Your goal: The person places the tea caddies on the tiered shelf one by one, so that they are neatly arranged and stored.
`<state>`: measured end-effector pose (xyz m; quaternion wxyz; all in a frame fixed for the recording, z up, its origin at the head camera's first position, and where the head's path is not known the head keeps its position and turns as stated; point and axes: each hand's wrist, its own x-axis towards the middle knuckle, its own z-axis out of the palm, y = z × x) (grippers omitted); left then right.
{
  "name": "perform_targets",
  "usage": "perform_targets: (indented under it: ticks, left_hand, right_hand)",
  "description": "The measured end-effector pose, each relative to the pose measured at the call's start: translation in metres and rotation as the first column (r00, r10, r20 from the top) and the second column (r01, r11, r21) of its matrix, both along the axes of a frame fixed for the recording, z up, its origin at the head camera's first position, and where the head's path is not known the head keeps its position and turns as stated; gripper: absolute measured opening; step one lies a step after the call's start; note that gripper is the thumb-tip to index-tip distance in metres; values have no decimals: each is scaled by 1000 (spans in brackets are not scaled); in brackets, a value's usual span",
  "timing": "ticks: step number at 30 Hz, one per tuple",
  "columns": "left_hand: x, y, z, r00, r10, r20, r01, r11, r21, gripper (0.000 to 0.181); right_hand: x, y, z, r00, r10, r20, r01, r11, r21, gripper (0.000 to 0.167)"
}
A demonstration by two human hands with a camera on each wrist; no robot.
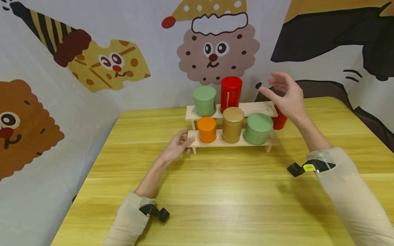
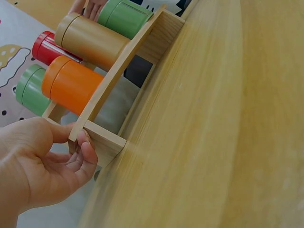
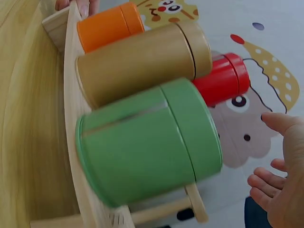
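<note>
A two-tier wooden rack [image 1: 212, 144] stands at the back of the table. My left hand [image 1: 177, 147] pinches the left end of its lower shelf between thumb and fingers. An orange canister [image 1: 207, 130], a gold canister [image 1: 233, 125] and a wide green canister [image 1: 258, 128] stand on that shelf. Above them, the upper shelf bears another green canister [image 1: 205, 100] and a tall red canister [image 1: 231, 94]. My right hand [image 1: 286, 95] hangs in the air by the rack's right end, thumb and fingers spread, holding nothing. Partly behind it is a second red canister [image 1: 279, 118].
The yellow wood-grain table [image 1: 215, 198] stretches in front of the rack. Close behind it hangs a white cloth [image 1: 166, 68] printed with cartoon food figures. Each sleeve carries a black wrist camera [image 1: 160, 214].
</note>
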<state>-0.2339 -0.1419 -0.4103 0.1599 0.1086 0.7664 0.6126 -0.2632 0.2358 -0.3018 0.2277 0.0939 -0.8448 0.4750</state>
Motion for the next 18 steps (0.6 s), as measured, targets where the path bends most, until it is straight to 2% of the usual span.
perform_targets:
  ticks: [9,18]
  left_hand:
    - [0,0,-1,1000,7,-5,-7,1000,-2,66]
    - [0,0,0,1000,12,-5,-13,1000,-12,65]
  right_hand:
    - [4,28,-8,998,-58,17,58,998,37,61]
    - [7,51,-15,990,-120,70,115,991,71,64]
